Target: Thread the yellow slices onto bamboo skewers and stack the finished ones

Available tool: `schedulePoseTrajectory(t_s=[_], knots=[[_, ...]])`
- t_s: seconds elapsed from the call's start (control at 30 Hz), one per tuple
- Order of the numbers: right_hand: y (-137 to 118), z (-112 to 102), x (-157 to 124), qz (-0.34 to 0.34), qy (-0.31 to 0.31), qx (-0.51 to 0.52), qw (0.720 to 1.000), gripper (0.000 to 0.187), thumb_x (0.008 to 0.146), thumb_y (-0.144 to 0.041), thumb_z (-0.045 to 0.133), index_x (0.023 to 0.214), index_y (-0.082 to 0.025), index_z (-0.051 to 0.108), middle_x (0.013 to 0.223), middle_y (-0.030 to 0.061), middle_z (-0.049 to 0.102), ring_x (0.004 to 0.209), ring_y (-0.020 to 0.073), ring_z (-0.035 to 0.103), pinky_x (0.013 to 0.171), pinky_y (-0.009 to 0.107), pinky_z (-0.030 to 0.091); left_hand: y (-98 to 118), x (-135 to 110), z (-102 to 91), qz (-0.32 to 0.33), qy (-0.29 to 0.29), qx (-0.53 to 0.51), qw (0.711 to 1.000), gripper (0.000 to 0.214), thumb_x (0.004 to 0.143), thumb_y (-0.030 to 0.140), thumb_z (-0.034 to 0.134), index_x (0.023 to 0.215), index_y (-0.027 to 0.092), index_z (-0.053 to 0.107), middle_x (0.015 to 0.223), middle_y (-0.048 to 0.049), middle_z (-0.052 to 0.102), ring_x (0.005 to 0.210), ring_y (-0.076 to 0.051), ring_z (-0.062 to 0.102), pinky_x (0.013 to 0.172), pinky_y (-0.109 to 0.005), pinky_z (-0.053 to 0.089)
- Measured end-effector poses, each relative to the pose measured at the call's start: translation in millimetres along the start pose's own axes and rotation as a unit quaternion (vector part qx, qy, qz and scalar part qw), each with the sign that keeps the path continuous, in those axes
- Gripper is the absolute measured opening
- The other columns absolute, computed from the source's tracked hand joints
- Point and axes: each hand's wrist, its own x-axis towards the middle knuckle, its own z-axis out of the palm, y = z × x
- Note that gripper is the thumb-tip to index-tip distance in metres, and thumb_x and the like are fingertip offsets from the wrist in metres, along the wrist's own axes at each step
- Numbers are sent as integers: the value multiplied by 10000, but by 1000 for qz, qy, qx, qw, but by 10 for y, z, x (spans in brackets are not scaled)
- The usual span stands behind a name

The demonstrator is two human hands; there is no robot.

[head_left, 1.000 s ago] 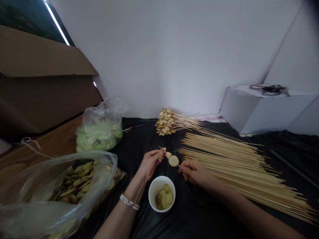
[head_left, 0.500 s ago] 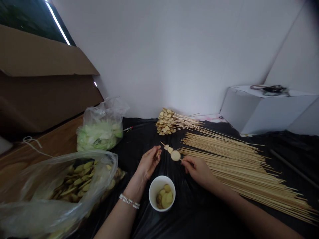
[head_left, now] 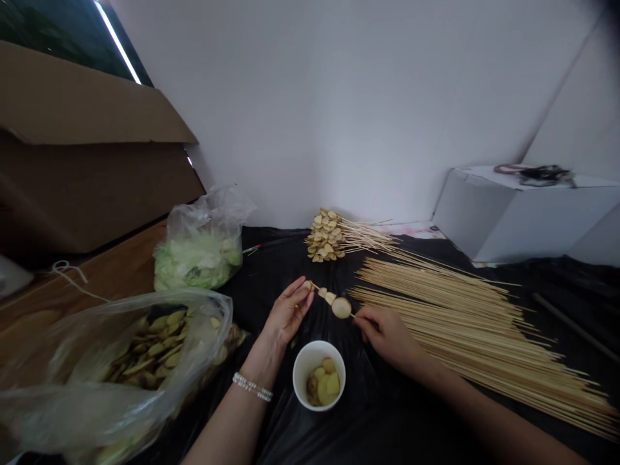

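**Skewer held between my two hands**

A bamboo skewer [head_left: 334,301] runs on a slant between my hands, above the black plastic sheet [head_left: 276,429]. My right hand [head_left: 387,336] is nearly closed, with finger and thumb pinching the skewer's lower end. My left hand [head_left: 289,312] is half open, its fingers curled, and the upper end reaches its fingertips. I cannot tell whether those fingers really grip it. Three potato slices [head_left: 341,308] sit on the skewer between my hands, the largest nearest my right hand.

Just below my hands stands a white paper cup [head_left: 304,381] with more slices inside. A clear plastic bag of potato slices [head_left: 145,403] lies by my left forearm, which wears a pearl bracelet [head_left: 252,386]. Beyond it is a bag of shredded green leaves [head_left: 198,258]. Loose bamboo skewers [head_left: 460,323] fan out to the right of my right hand. Straight ahead, a bundle of loaded skewers [head_left: 324,236] lies on the sheet.
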Motion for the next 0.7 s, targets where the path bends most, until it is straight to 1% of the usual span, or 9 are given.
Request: schedulePoseTrajectory(t_s=[0.13,0.27,0.33,0.5,0.7], knots=[[0,9,0,4,-4,2,1000,257,866,-242,457,655,-189,594,589,-4,588,585,133,530,580,238,344,10,5,-6,4,4,3,1000,256,761,-55,594,963,90,654,870,-98,700,755,-116,679,664,-164,559],[-11,5,-4,5,-10,-4,1000,274,869,-246,448,638,-193,588,593,2,593,598,138,538,577,239,345,13,11,-22,-11,-8,5,1000,229,765,-8,623,951,121,655,855,-79,699,752,-129,679,680,-225,572],[-23,-2,-9,6,-11,-10,1000,273,868,-246,449,636,-194,586,598,2,596,602,140,540,579,240,346,19,18,-31,-8,-5,-3,1000,215,769,7,629,942,130,657,853,-70,699,757,-127,678,691,-233,572],[-49,-9,-18,10,-19,-21,1000,267,868,-244,442,652,-196,592,611,4,603,603,144,537,578,244,346,40,20,-24,8,10,-22,1000,195,771,3,622,924,116,668,849,-75,700,729,-106,670,646,-174,557],[-36,-5,-17,3,-21,-25,999,258,868,-244,447,669,-195,603,630,6,611,606,143,536,583,244,350,46,-2,-2,22,-1,0,1000,209,744,8,656,922,112,684,864,-84,706,679,-90,655,589,-147,542]])
